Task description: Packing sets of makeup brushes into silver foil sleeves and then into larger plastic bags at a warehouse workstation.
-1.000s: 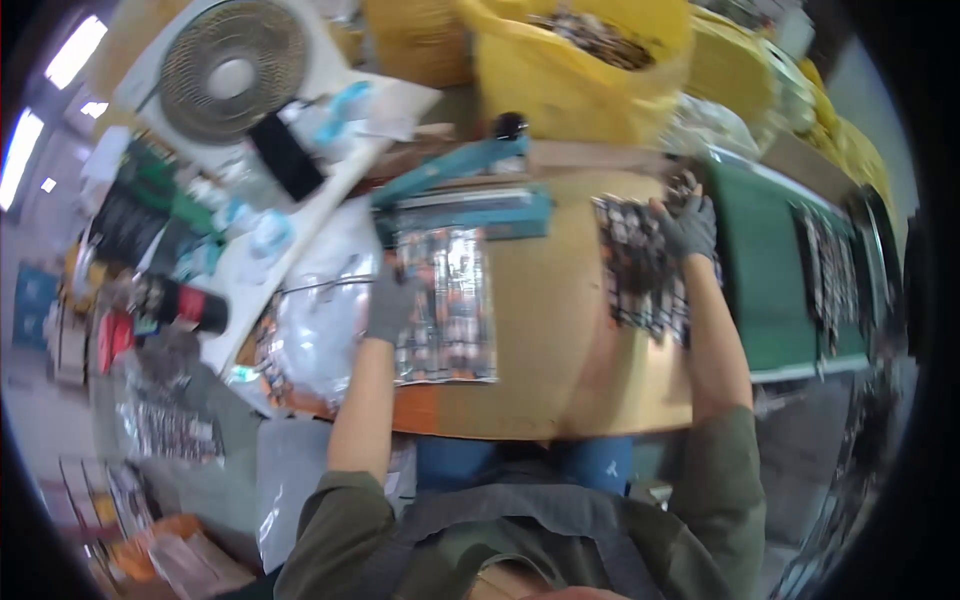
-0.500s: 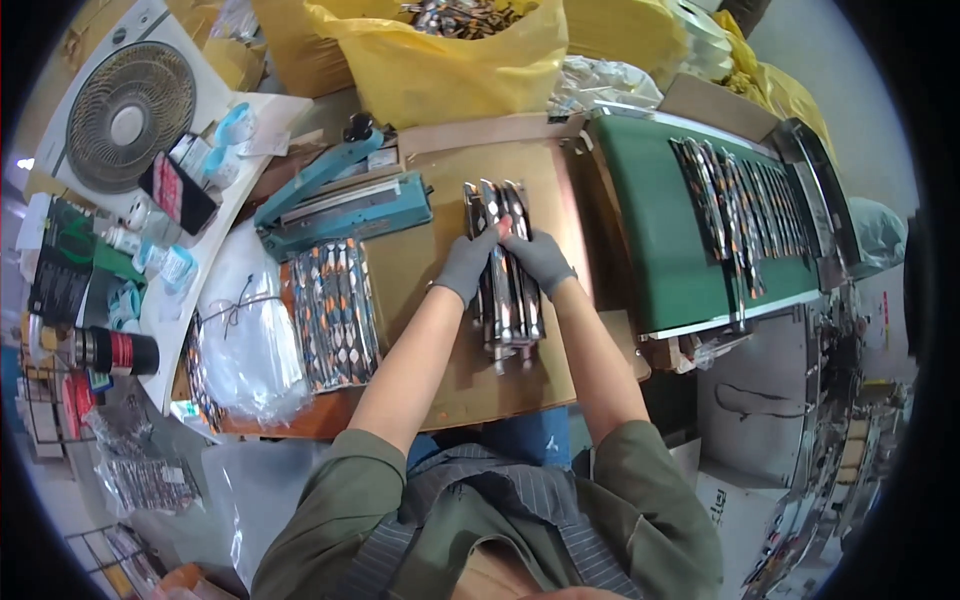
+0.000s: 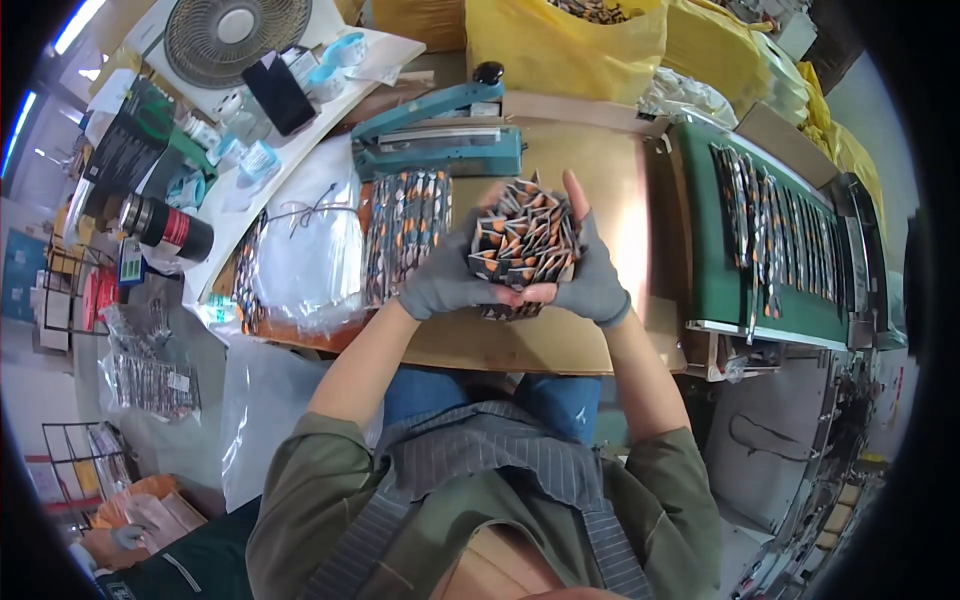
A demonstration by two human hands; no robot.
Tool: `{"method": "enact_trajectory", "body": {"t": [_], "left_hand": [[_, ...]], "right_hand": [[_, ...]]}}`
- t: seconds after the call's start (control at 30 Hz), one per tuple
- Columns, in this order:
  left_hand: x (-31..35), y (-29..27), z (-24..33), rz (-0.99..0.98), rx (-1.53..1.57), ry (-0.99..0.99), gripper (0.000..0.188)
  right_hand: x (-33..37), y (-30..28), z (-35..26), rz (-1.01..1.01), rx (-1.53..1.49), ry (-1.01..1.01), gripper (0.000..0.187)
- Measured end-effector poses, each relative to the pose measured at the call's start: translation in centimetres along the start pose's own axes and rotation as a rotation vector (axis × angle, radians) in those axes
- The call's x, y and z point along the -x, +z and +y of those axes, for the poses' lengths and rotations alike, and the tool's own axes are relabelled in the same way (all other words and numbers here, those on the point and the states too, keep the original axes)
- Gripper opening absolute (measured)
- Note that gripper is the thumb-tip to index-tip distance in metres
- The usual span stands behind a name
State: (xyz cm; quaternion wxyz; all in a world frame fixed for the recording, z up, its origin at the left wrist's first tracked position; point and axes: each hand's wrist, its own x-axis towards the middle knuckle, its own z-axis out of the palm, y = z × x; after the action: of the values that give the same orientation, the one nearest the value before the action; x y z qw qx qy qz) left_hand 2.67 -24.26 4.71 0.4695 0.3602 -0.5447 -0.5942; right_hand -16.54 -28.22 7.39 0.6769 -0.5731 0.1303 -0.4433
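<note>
Between my gloved hands stands a bundle of slim stick packets (image 3: 524, 240), black with orange and white marks, their crimped ends facing up. My left hand (image 3: 445, 275) wraps its left side and my right hand (image 3: 597, 268) cups the right, with the thumbs near each other at the front. Both grey gloves leave the fingertips bare. Under the bundle lies a brown cardboard sheet (image 3: 620, 200). Left of my hands rests a clear bag packed with similar packets (image 3: 408, 225), beside a stack of clear plastic bags (image 3: 308, 250) tied with a dark cord.
Behind the bundle sits a teal bag sealer (image 3: 440, 145). A green conveyor belt (image 3: 700, 240) on the right carries a row of packets (image 3: 785, 235). On the left shelf are a fan (image 3: 235, 30), a phone (image 3: 278, 92) and a black flask (image 3: 165, 228). A yellow sack (image 3: 565, 50) stands at the back.
The packets lay lengthwise under my hands on the cardboard; now they are gathered into an upright bundle between both palms. The whole view has shifted, with surroundings appearing further right and higher.
</note>
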Motion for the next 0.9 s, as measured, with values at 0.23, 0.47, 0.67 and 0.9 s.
{"method": "enact_trajectory", "body": {"t": [0.23, 0.47, 0.67, 0.9], "left_hand": [[6.0, 1.7, 3.7, -0.021, -0.072, 0.06, 0.055], [12.2, 3.7, -2.1, 0.116, 0.602, -0.049, 0.063], [17.8, -16.9, 0.6, 0.906, -1.206, 0.13, 0.027], [17.5, -20.1, 3.8, 0.795, -0.914, -0.029, 0.032]], "right_hand": [[1.9, 9.6, -1.5, 0.252, 0.088, 0.169, 0.087], [-0.2, 8.4, 1.6, -0.308, -0.037, 0.519, 0.038], [1.3, 9.7, 3.9, -0.103, -0.272, 0.545, 0.018], [0.4, 11.7, 4.4, -0.112, -0.169, 0.63, 0.035]]}}
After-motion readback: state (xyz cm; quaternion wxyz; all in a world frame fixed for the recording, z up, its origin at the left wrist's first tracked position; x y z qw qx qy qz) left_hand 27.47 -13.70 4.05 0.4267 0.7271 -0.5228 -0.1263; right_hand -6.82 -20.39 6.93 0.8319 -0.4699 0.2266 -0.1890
